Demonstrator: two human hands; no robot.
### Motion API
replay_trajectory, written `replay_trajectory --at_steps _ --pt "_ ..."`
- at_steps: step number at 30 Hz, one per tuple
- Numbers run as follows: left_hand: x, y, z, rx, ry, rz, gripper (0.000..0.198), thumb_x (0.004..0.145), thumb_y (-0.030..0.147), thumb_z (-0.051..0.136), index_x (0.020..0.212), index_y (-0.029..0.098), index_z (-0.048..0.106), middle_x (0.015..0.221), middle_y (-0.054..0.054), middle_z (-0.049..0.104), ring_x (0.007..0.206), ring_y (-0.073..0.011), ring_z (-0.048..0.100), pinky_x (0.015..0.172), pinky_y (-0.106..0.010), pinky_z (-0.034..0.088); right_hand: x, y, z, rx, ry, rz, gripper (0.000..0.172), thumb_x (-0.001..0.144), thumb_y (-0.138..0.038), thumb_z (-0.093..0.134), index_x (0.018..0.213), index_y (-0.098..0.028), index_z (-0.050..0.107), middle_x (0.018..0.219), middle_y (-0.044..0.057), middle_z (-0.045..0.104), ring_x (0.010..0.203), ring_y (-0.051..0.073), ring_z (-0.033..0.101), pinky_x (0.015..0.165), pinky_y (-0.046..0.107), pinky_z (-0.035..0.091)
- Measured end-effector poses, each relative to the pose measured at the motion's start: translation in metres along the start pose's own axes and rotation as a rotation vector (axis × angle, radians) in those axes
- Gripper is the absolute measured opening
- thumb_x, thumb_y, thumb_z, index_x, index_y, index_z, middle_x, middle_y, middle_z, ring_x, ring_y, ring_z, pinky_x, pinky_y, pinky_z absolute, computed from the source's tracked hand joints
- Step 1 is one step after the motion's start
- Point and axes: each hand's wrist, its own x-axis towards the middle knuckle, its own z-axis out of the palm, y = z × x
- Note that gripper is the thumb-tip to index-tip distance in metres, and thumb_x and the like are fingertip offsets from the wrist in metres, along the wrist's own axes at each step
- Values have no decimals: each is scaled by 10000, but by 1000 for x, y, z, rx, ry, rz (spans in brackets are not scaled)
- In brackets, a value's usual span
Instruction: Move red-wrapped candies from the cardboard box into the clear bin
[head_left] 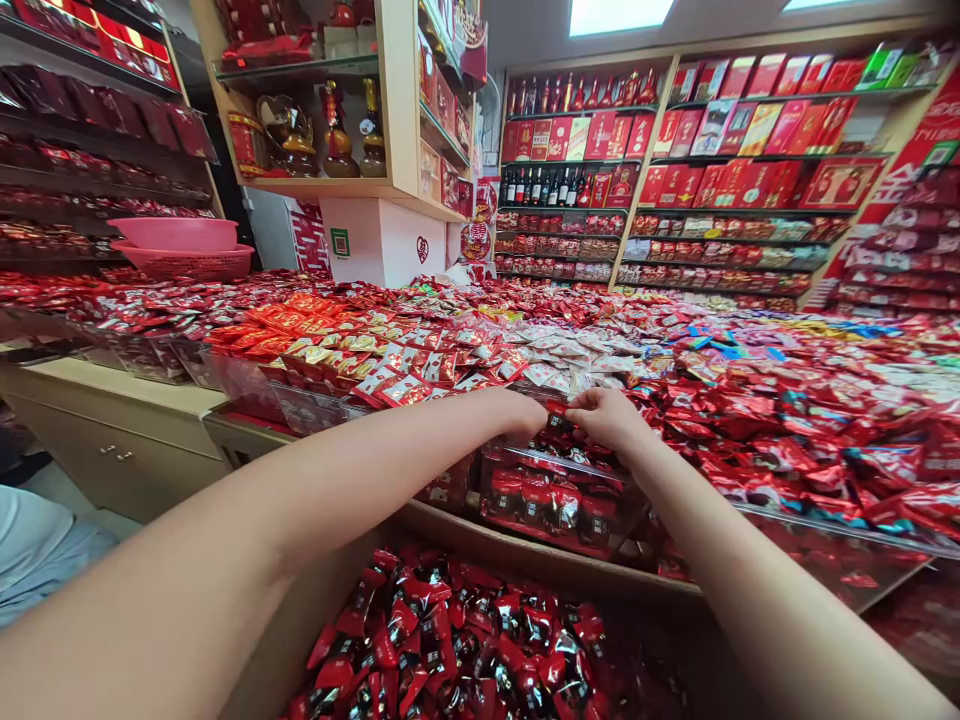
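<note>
Both my hands are over a clear plastic bin point(570, 462) of red-and-black wrapped candies point(536, 505). My left hand point(525, 415) reaches in from the left with its fingers curled down, and their tips are hidden. Thumb and fingers of my right hand point(606, 415) are pinched together at a red-and-black wrapped candy point(556, 418) between the two hands. Below my arms is an open cardboard box point(600, 572), holding many loose candies point(450, 640) in the same wrappers.
White packets point(581, 350) lie just behind the bin, with red packets point(787, 430) heaped to the right. Pink baskets point(180, 250) stand at the back left. A shelf corner point(397, 185) juts over the display. Someone's light clothing point(37, 550) shows at the left edge.
</note>
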Motion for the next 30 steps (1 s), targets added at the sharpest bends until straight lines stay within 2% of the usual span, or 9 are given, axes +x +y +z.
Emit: replay_trajectory --at_steps 4,9,12,17,20,22,25,27,30 --pt "-16 5 -13 57 -210 36 188 585 152 537 753 166 619 735 -15 629 738 -162 541 691 -251 413 -2 -2 1 63 -41 20 47 623 -172 554 652 -156 521 452 -2 553 425 122 540 390 199 393" --pt "-30 14 -16 25 -313 45 189 651 184 467 764 130 608 714 -40 629 631 -133 561 601 -249 455 -10 -9 1 154 -231 15 39 649 -167 544 645 -155 507 468 -13 554 418 96 517 390 186 391" --pt "-40 18 -22 42 -210 87 206 685 210 435 791 124 588 713 -46 625 627 -136 566 606 -256 453 -15 -11 2 199 -358 -13 55 630 -167 560 625 -152 508 471 -33 541 412 74 495 401 176 382" --pt "-55 12 -27 154 208 186 260 705 153 394 933 152 519 974 -71 569 893 -193 504 756 -294 382 -11 -9 12 258 -575 -62 141 569 -233 618 652 -142 549 472 -61 507 393 47 415 387 169 322" --pt "-57 2 -19 185 328 205 289 710 136 391 991 144 460 997 -97 549 894 -199 498 719 -280 382 -6 -10 20 211 -632 -70 147 572 -253 610 662 -144 572 489 -60 513 400 43 393 387 168 298" --pt "-56 -5 -13 194 340 209 317 690 147 430 1007 142 429 961 -102 557 843 -200 514 657 -266 391 -4 -14 24 193 -667 -75 105 561 -219 605 629 -145 576 481 -63 511 392 38 372 382 165 280" --pt "-57 -12 -6 205 288 220 380 653 163 488 1023 157 400 899 -79 573 759 -184 530 580 -244 390 -7 -20 25 185 -709 -86 37 551 -165 588 578 -153 566 462 -74 505 378 32 352 380 161 269" --pt "-58 -14 -5 219 234 236 396 636 157 506 1018 168 406 883 -64 578 738 -175 531 565 -239 388 -11 -23 26 187 -732 -82 21 562 -169 576 560 -158 558 464 -67 524 384 46 395 396 168 307" --pt "-54 -9 -7 260 124 268 276 615 139 515 887 182 501 833 -39 593 712 -171 531 573 -246 388 -16 -21 29 196 -777 -67 36 585 -200 564 573 -166 564 512 -35 582 445 96 504 455 205 397"
